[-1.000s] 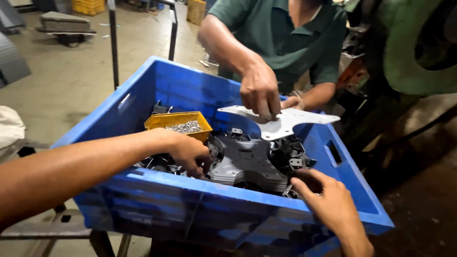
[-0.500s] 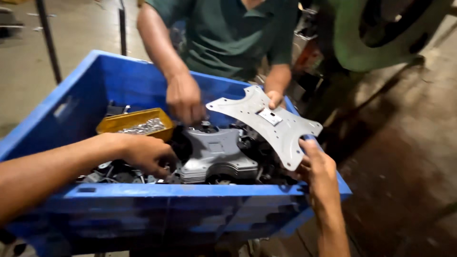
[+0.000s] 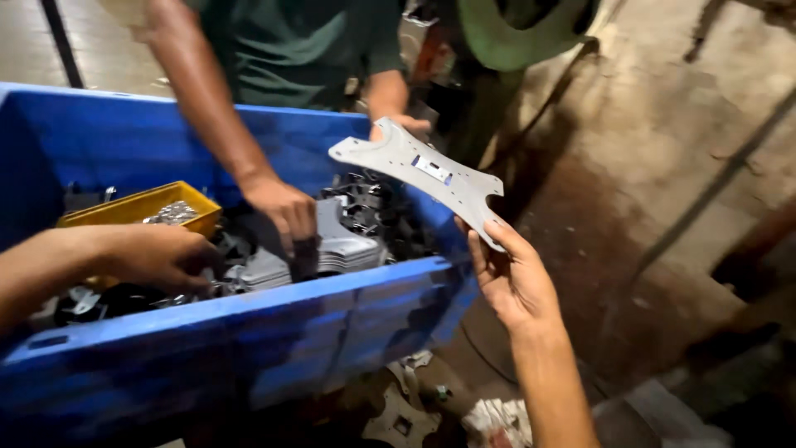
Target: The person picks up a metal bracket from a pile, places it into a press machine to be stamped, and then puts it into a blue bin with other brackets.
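My right hand (image 3: pixel 512 278) grips one corner of a flat grey X-shaped metal plate (image 3: pixel 421 172) over the right end of a blue plastic crate (image 3: pixel 249 332). A co-worker in a green shirt holds the plate's far edge with one hand (image 3: pixel 400 126). My left hand (image 3: pixel 162 257) reaches down into the crate among dark metal parts, its fingers curled; what it grips is hidden. The co-worker's other hand (image 3: pixel 284 211) rests on a grey cast metal housing (image 3: pixel 340 245) inside the crate.
A yellow tray (image 3: pixel 133 207) with small shiny fasteners sits in the crate at the left. Another X-shaped plate (image 3: pixel 400 421) and a crumpled rag (image 3: pixel 497 419) lie on the stained concrete floor below. A green machine (image 3: pixel 514 33) stands behind the co-worker.
The plate has moved right and lifted out past the crate's end. My right hand has taken hold of its corner. The view has swung right.
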